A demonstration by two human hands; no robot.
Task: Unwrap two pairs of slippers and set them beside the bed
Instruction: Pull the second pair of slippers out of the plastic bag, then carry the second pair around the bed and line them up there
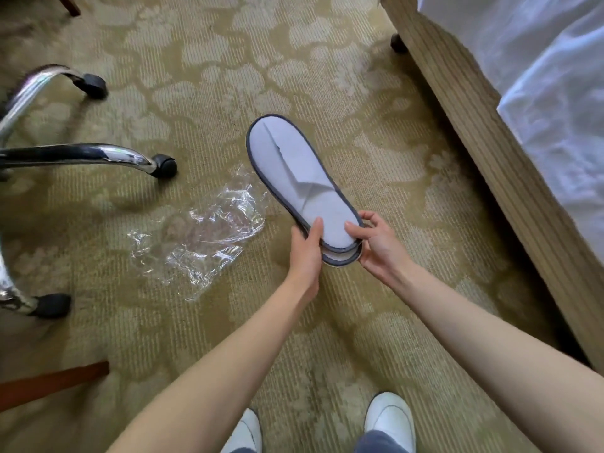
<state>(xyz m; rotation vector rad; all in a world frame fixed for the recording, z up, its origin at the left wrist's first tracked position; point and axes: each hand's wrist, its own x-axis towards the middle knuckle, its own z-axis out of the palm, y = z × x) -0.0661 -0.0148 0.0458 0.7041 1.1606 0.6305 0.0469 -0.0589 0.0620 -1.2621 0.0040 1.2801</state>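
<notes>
A flat pair of white slippers [294,171] with dark grey edging is stacked one on the other and held above the carpet. My left hand [307,253] grips the heel end from the left, thumb on top. My right hand [372,240] pinches the same heel end from the right, where the two soles are slightly fanned apart. An empty crumpled clear plastic wrapper [199,237] lies on the carpet to the left of the slippers. The bed [490,152] runs along the right side, with white bedding [555,76] hanging over its ribbed tan base.
Chrome chair legs with black castors [165,165] stand at the left. A reddish wooden piece [52,384] shows at lower left. My feet in white slippers [389,420] are at the bottom edge. Patterned olive carpet [228,76] covers the floor between chair and bed.
</notes>
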